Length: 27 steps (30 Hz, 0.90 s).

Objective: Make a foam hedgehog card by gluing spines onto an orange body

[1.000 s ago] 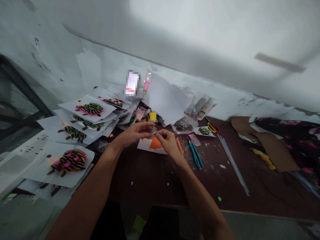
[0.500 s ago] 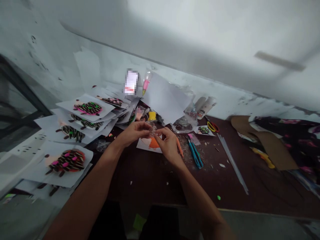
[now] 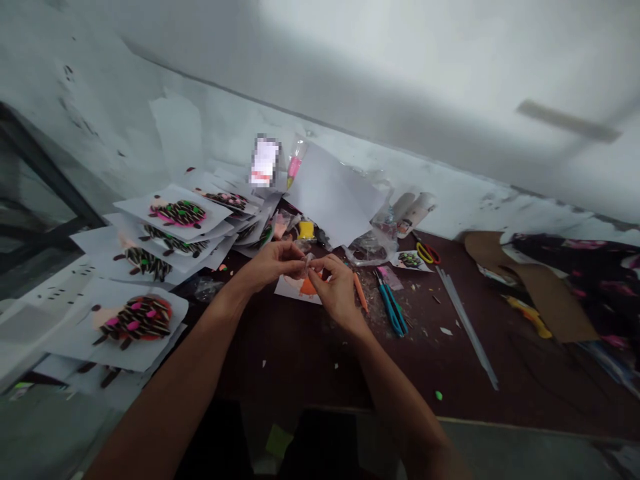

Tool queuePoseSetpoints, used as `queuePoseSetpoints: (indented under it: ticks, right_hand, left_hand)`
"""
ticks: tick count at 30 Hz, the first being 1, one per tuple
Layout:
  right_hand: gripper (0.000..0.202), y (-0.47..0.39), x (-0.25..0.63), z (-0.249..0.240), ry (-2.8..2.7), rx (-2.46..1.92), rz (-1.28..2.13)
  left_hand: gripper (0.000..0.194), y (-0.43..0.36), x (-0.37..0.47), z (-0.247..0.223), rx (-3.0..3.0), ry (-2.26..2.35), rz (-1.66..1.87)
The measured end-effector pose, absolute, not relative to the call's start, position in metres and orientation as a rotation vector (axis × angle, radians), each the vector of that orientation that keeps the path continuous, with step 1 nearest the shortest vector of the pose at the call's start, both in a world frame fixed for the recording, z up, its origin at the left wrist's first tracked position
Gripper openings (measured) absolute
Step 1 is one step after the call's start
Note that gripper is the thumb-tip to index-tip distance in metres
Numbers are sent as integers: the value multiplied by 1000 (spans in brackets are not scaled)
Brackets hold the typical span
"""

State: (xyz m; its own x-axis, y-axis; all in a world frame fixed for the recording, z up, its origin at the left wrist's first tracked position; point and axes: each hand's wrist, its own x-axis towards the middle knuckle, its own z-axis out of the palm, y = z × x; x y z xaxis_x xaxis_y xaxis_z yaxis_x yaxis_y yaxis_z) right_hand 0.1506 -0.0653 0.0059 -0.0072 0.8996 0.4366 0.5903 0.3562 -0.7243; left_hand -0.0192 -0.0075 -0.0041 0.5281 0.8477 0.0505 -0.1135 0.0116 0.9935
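Between my two hands is a small crinkled clear plastic bag (image 3: 309, 260); what it contains is too small to make out. My left hand (image 3: 280, 262) pinches its left side with thumb and fingertips. From the other side my right hand (image 3: 334, 283) grips it, fingers curled. Just beneath the hands lies a white card (image 3: 290, 288) with an orange clay shape (image 3: 306, 287) on it, partly covered by my fingers. An orange stick-like tool (image 3: 360, 292) rests right of my right hand, with teal-handled pliers (image 3: 393, 308) beyond it.
Stacked cards with clay hedgehogs (image 3: 135, 320) fill the left side. Behind the hands are a yellow clay block (image 3: 305, 231), white paper (image 3: 335, 193) and a lit phone (image 3: 265, 161). Rightward lie scissors (image 3: 429, 253), clear sticks (image 3: 467, 327) and a yellow glue gun (image 3: 529, 316).
Both hands stay at nearly the same spot, still gripping the plastic bag, with small finger shifts. The whole view has moved slightly.
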Motion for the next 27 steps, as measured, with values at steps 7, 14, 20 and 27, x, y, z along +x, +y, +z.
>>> queuePoseSetpoints:
  ticks: [7, 14, 20, 27]
  right_hand:
    - [12, -63, 152, 4, -1676, -1289, 489]
    - [11, -63, 154, 5, -1601, -1293, 611]
    - [11, -64, 155, 6, -1710, -1317, 499]
    - [11, -66, 152, 6, -1736, -1316, 505]
  left_hand:
    - [22, -7, -19, -4, 1375, 722, 854]
    - [20, -9, -20, 2, 1409, 718, 841]
    - [29, -11, -16, -1, 1373, 726, 813]
    - [21, -11, -9, -2, 1401, 762, 914]
